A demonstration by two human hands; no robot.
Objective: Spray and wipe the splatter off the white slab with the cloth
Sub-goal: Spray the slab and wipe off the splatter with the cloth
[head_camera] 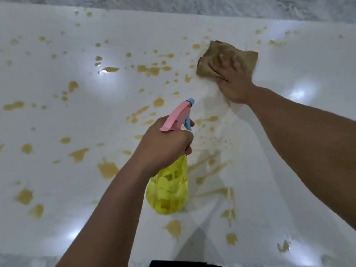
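Note:
The white slab point(57, 120) fills the view, spotted with yellowish-brown splatter point(107, 169) across its left and middle. My left hand point(165, 143) grips a yellow spray bottle point(167, 191) by its neck; the pink and blue head point(179, 116) points up and to the right. My right hand point(233, 79) presses flat with spread fingers on a folded tan cloth point(213, 54) at the upper right. Smeared streaks point(212, 162) run down the slab below the cloth.
A grey marbled surface point(212, 6) borders the slab along the far edge and shows again at the near left corner point(23, 261). The right part of the slab point(300, 209) carries few spots. Light reflections glare on the slab.

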